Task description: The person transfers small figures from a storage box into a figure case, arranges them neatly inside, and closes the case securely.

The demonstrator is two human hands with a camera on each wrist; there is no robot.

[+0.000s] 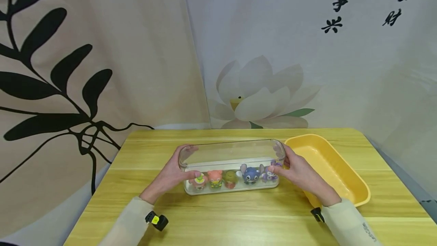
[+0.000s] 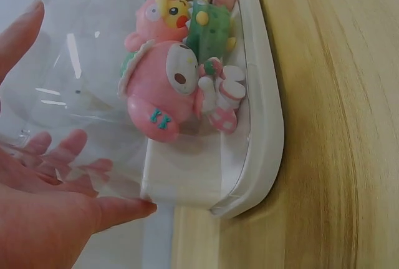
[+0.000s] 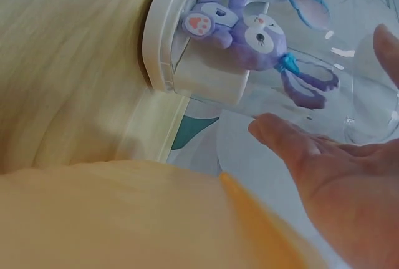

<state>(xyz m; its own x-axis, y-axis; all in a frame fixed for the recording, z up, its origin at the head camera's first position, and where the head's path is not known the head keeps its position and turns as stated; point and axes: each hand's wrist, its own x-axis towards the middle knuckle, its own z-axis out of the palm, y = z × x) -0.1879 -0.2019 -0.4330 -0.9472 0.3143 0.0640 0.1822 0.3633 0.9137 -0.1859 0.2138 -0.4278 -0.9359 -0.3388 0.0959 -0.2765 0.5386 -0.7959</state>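
Note:
A clear plastic cover (image 1: 232, 150) stands over a long white base (image 1: 235, 190) on the table. Through it show several small figurines in a row, among them a pink-hooded one (image 2: 165, 82), a blue big-eared one (image 1: 251, 175) and a purple rabbit (image 3: 255, 41). My left hand (image 1: 175, 173) grips the cover's left end, thumb at the front and fingers seen through the plastic behind. At the opposite end my right hand (image 1: 302, 171) holds it the same way, thumb near the purple rabbit.
A yellow tray (image 1: 332, 168) lies on the right of the wooden table (image 1: 218, 219), close beside my right hand and forearm. Behind the table hangs a printed curtain (image 1: 153, 48) with leaves, a lotus and characters.

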